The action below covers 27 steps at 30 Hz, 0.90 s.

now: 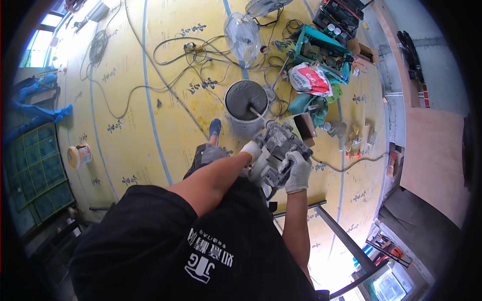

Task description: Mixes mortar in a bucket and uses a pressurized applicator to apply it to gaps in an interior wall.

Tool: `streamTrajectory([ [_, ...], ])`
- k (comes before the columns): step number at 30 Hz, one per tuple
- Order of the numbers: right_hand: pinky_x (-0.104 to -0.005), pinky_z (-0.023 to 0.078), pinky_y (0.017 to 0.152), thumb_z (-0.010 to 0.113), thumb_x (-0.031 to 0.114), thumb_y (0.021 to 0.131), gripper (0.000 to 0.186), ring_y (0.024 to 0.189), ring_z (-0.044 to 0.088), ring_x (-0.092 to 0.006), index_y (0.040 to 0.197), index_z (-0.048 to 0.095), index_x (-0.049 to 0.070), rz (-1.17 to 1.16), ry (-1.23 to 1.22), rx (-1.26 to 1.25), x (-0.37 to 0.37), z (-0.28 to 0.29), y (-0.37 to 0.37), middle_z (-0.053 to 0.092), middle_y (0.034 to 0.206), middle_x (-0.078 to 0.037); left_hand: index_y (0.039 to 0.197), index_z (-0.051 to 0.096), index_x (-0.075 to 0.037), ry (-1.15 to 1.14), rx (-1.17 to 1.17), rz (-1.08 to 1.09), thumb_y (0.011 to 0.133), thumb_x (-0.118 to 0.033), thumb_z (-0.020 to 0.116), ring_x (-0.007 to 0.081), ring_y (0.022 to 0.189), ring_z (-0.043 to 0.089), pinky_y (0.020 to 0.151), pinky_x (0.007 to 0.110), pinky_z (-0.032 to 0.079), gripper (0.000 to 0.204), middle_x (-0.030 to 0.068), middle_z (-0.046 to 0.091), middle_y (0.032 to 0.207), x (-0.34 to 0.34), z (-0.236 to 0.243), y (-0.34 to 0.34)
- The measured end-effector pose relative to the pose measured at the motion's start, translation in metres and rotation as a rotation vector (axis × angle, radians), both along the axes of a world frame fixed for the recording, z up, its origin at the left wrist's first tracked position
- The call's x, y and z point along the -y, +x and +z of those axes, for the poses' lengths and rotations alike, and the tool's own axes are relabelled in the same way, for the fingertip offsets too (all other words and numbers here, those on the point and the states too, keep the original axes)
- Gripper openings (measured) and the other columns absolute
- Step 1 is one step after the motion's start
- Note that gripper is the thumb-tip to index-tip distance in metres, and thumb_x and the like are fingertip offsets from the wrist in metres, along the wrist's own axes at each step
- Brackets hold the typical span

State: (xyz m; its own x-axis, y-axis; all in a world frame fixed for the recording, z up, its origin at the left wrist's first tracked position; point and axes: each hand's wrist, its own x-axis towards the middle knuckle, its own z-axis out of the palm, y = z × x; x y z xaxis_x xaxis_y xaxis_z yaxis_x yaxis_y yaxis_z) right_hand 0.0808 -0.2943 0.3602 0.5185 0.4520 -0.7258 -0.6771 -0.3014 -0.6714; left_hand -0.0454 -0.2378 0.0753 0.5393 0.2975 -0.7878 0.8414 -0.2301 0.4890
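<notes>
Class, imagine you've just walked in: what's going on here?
A person in gloves is handling a handheld power mixer. The right hand grips it; the left hand is at its left side, its grip partly hidden. The mixer's shaft dips into grey, wet-looking mix inside a bucket on yellow floor sheeting. Whether it is spinning cannot be told.

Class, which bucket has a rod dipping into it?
The bucket holding grey mix, where the rod enters; the white-and-orange bucket, far left, has none.
</notes>
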Motion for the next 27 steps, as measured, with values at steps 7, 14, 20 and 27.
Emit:
streamTrajectory([
  [7, -0.0324, 0.045, 0.046, 0.062, 0.004, 0.087, 0.011, 0.048, 0.051, -0.0141, 0.096, 0.06, 0.01, 0.005, -0.023, -0.028, 0.003, 0.007, -0.001, 0.054, 0.065, -0.002, 0.109, 0.077, -0.002, 0.208, 0.104, -0.258, 0.095, -0.02, 0.053, 0.0362, 0.102, 0.074, 0.086, 0.044, 0.058, 0.033, 0.021, 0.074, 0.112, 0.009, 0.017, -0.004],
  [14, -0.0317, 0.046, 0.046, 0.062, 0.004, 0.088, 0.011, 0.048, 0.051, -0.0135, 0.097, 0.059, 0.009, 0.056, 0.039, 0.006, 0.005, 0.005, -0.002, 0.054, 0.066, -0.003, 0.107, 0.079, -0.007, 0.285, 0.119, -0.427, 0.095, -0.019, 0.052, 0.0344, 0.101, 0.074, 0.086, 0.043, 0.058, 0.032, 0.0173, 0.076, 0.11, 0.002, 0.018, 0.001],
  [20, -0.0301, 0.046, 0.046, 0.061, 0.004, 0.089, 0.01, 0.047, 0.051, -0.0136, 0.098, 0.059, 0.007, 0.043, 0.028, 0.04, 0.009, 0.009, -0.002, 0.053, 0.063, -0.003, 0.104, 0.08, -0.006, 0.324, 0.149, -0.555, 0.094, -0.019, 0.055, 0.0335, 0.097, 0.075, 0.084, 0.042, 0.059, 0.03, 0.0155, 0.077, 0.106, 0.004, 0.042, 0.003],
  [27, -0.0283, 0.044, 0.042, 0.065, 0.003, 0.087, 0.006, 0.043, 0.051, -0.0134, 0.09, 0.06, 0.006, 0.133, 0.085, 0.092, -0.006, 0.022, -0.007, 0.055, 0.059, -0.004, 0.1, 0.08, -0.009, 0.511, 0.158, -0.334, 0.091, -0.018, 0.058, 0.0315, 0.093, 0.074, 0.082, 0.041, 0.057, 0.025, 0.0138, 0.077, 0.102, 0.027, -0.058, -0.009],
])
